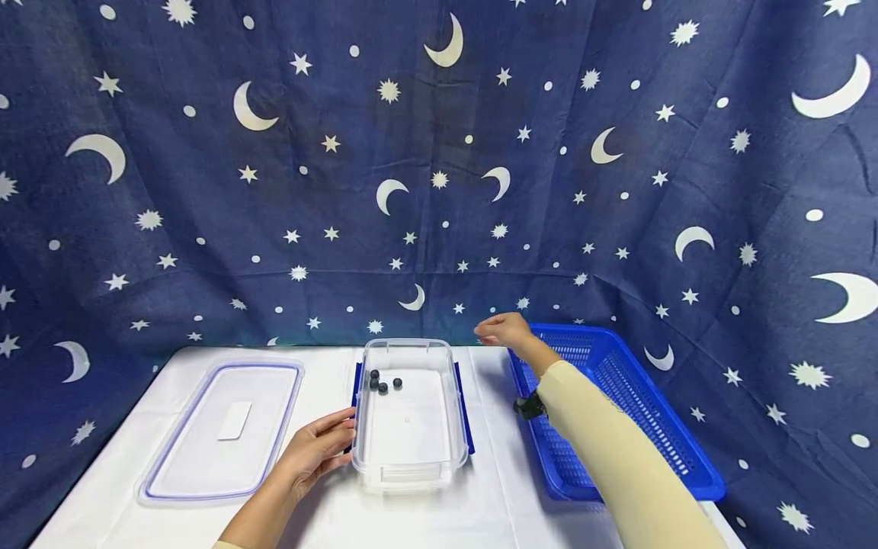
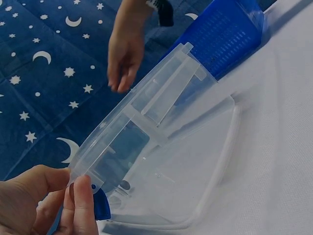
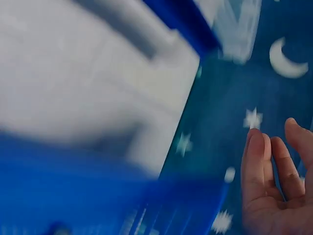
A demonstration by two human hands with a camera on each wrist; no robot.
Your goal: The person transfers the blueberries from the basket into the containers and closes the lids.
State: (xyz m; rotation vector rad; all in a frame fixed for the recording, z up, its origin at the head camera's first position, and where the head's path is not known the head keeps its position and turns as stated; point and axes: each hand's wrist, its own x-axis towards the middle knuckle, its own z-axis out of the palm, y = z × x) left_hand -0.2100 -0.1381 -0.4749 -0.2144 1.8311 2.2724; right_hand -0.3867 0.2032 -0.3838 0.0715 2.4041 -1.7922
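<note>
A clear plastic container (image 1: 411, 442) with blue side latches stands on the white table. Several small black balls (image 1: 398, 383) lie inside it, towards its back left. My left hand (image 1: 314, 451) grips the container's left side; the left wrist view shows thumb and fingers pinching the wall beside a blue latch (image 2: 101, 204). Between the container and the blue basket (image 1: 620, 381), my right hand (image 1: 506, 329) hovers near the basket's back left corner. Its fingers (image 3: 254, 161) are loosely bent, and nothing shows between them. The right forearm hides part of the basket's inside.
A clear lid (image 1: 185, 457) with a blue-violet seal lies flat left of the container, a white label (image 1: 235, 421) on it. Behind the table (image 1: 494, 473) hangs a dark blue cloth (image 1: 439, 114) with moons and stars. The basket reaches the table's right edge.
</note>
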